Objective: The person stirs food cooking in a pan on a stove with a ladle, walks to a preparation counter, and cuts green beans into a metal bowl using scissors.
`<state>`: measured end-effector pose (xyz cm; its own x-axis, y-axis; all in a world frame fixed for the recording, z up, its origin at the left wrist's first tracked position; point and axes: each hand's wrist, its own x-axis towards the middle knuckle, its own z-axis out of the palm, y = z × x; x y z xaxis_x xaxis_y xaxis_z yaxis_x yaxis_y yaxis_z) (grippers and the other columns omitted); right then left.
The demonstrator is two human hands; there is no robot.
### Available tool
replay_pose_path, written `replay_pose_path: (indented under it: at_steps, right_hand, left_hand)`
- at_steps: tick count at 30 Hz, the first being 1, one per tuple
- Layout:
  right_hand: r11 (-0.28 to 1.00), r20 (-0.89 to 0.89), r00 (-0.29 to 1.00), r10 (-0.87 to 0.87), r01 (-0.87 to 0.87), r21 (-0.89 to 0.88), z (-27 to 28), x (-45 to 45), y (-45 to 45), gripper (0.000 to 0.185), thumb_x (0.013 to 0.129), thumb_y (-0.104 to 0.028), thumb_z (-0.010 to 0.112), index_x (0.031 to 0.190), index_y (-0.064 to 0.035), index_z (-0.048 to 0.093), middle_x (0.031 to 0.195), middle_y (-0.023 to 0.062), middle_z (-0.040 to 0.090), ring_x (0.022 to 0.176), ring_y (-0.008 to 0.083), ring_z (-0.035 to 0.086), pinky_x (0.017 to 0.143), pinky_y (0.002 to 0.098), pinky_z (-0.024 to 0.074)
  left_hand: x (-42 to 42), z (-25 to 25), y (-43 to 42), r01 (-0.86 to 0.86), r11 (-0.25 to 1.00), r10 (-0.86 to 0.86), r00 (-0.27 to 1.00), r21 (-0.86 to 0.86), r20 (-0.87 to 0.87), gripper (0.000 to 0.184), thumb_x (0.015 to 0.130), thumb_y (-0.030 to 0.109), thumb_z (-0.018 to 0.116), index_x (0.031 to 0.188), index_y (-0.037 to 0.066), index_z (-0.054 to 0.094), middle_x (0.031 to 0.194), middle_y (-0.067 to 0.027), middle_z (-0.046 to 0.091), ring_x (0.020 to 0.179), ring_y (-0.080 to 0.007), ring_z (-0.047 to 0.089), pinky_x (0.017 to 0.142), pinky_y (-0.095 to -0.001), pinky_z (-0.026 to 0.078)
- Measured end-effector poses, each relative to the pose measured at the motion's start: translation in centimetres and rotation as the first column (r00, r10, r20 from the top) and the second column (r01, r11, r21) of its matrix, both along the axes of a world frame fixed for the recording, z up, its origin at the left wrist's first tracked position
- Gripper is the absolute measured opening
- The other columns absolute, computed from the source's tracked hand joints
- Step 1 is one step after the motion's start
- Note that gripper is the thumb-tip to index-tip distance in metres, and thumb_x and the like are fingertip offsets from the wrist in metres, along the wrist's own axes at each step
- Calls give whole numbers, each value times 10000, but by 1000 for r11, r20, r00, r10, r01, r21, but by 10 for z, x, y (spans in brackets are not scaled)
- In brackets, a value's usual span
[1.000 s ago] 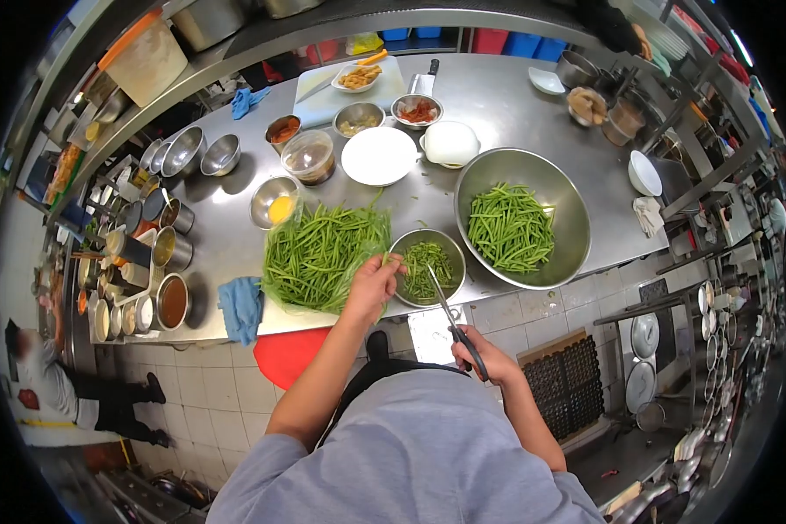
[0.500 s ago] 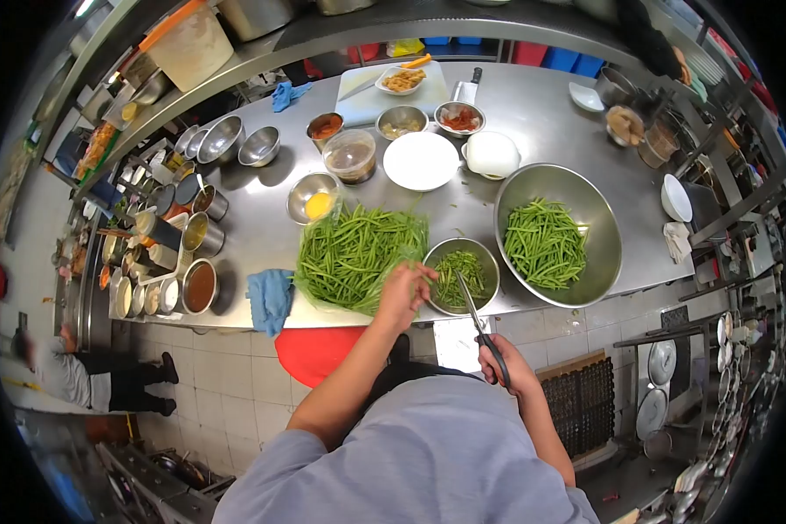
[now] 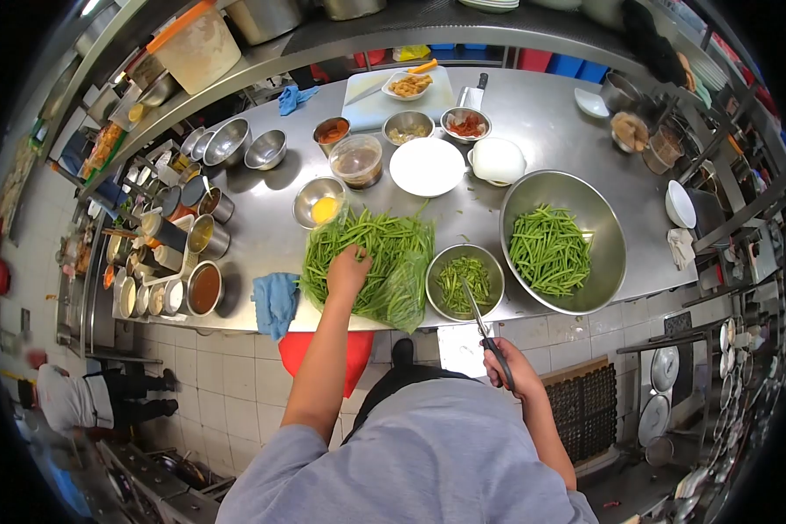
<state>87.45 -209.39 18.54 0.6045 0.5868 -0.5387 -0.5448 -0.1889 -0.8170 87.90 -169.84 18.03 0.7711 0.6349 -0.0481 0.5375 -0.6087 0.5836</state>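
Our right hand (image 3: 508, 365) holds scissors (image 3: 498, 356) over the small bowl (image 3: 498, 286), our left hand (image 3: 349, 269) touches beans (image 3: 384, 234), grip hidden, and a hard tug might spill them.

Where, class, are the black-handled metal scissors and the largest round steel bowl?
Black-handled metal scissors (image 3: 495, 355): head view, on the black handle.
Largest round steel bowl (image 3: 607, 241): head view, on the inner wall, right of the green beans (image 3: 550, 251).

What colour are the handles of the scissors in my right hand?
The scissor handles are black, best seen in the head view.
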Motion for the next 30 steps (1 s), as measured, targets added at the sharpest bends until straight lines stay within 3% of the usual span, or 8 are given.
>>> replay_pose_path:
  at_steps: [3,5,6,9,10,15,20,30]
  right_hand:
    - [1000,9,1000,5,-5,-5,3,1,0,391,934,-291,643,1158,-2,504,632,-1,506,457,79,470,387,216,346]
    - [1000,17,1000,-1,1,-4,4,1,-1,389,933,-288,643,1156,-2,504,633,0,507,457,80,471,383,217,340]
    - [1000,37,999,10,-9,-14,5,1,-2,388,931,-289,645,1157,-6,505,634,0,509,457,80,472,384,215,336]
    - [999,44,998,54,-54,-7,8,0,-5,407,927,-291,650,1181,-14,495,645,-4,510,478,78,476,406,213,335]
    - [996,34,995,91,-91,11,9,0,-6,427,925,-293,652,1205,-18,484,654,-7,510,498,76,477,426,213,339]
    - [971,104,967,231,-236,46,7,-2,1,584,910,-376,652,1314,-28,416,747,0,525,636,81,493,530,227,384]
    - [970,100,969,227,-234,65,23,0,13,617,908,-381,618,1355,-23,388,809,2,508,718,97,504,617,242,430]
    - [987,110,993,43,-59,152,20,1,6,550,918,-322,614,1324,-8,415,817,5,513,687,100,515,633,254,463]
  left_hand:
    - [4,-14,15,-7,997,8,1000,-82,22,201,848,239,690,936,62,657,747,-126,673,728,-316,646,679,-407,482]
    - [2,-10,25,1,850,203,922,-527,329,131,920,211,615,935,81,614,691,-24,608,604,-197,584,540,-335,453]
    - [0,-7,31,4,850,199,923,-526,329,131,920,211,615,935,81,614,691,-24,608,604,-197,584,540,-335,453]
    - [-6,44,21,211,454,511,734,-866,447,59,970,175,516,926,145,489,654,37,393,502,-71,390,367,-222,243]
    - [-5,49,16,212,454,511,734,-866,447,59,970,175,516,926,145,489,654,37,393,502,-71,390,367,-222,243]
    - [5,55,-37,460,-34,670,669,-887,321,59,940,210,510,942,154,491,667,23,402,484,-99,362,366,-229,258]
    - [15,46,-95,470,-83,626,711,-879,321,70,899,179,475,961,149,483,687,-10,432,490,-134,379,385,-250,267]
    - [11,27,-128,430,120,359,821,-895,443,123,896,180,432,999,115,448,714,-44,435,498,-137,406,376,-245,271]
